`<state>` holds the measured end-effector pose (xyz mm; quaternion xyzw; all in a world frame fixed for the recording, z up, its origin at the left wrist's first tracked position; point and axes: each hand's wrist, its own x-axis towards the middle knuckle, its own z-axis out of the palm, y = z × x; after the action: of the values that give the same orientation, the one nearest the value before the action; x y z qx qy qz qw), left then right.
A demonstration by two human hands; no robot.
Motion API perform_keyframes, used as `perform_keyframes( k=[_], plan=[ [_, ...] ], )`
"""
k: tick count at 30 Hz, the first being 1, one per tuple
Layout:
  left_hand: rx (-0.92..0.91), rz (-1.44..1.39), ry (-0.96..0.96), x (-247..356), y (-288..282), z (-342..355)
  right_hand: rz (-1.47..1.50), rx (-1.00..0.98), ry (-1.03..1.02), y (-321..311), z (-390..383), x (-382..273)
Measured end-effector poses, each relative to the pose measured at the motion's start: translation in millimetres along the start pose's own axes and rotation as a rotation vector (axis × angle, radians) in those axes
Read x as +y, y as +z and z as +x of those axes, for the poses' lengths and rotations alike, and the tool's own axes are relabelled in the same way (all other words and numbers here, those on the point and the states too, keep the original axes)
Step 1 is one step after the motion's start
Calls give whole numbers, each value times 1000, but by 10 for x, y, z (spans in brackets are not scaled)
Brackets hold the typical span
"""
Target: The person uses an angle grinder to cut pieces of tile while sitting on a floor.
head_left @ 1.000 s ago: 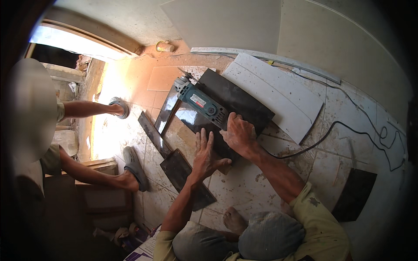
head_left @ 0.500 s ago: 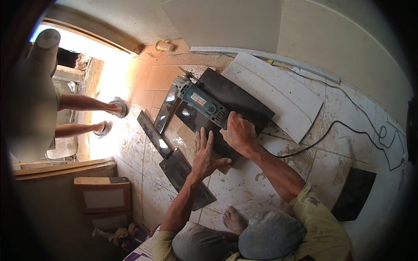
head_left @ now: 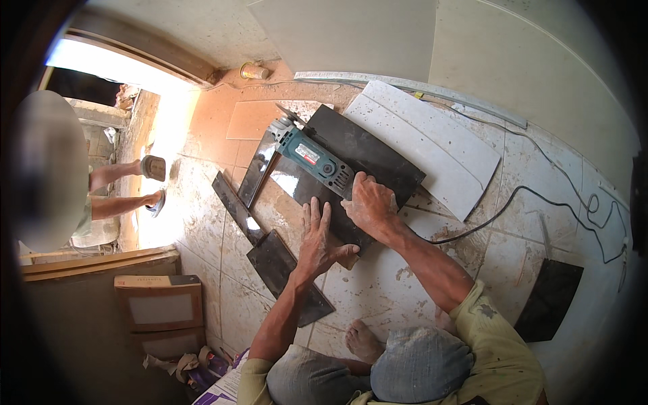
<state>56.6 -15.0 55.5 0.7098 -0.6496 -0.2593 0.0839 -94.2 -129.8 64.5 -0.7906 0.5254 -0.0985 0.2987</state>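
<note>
A teal angle grinder [head_left: 312,156] lies over a large glossy black tile [head_left: 364,150], its disc end pointing to the far left. My right hand [head_left: 370,204] is wrapped round the grinder's rear end, where the black cord leaves. Pressed on the near left edge of the black tile, my left hand [head_left: 318,241] has its fingers stretched out and thumb spread. Beside it on the left lie cut black tile pieces: a wider one [head_left: 287,273], a narrow strip [head_left: 236,206] and another strip [head_left: 260,169].
White tiles [head_left: 425,145] lie beyond the black tile. The cord [head_left: 499,212] runs right across the floor. A black tile piece [head_left: 550,300] is at the right, cardboard boxes [head_left: 158,304] at the left. Another person's legs [head_left: 121,192] are at the doorway; a cup [head_left: 254,71] lies by the wall.
The other person at the doorway has stepped, one foot lifting and shifting left. My hands and the grinder have hardly moved.
</note>
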Motion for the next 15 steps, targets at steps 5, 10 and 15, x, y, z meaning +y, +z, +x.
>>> perform_keyframes(
  k=[5,10,15],
  plan=[
    [4,-8,5,3,0,-2,-9,-14,15,-5,18,2],
    [-9,23,-1,-9,10,5,-22,-35,18,-4,23,-4],
    [9,40,19,-14,8,-1,-32,-24,10,4,28,7]
  ],
)
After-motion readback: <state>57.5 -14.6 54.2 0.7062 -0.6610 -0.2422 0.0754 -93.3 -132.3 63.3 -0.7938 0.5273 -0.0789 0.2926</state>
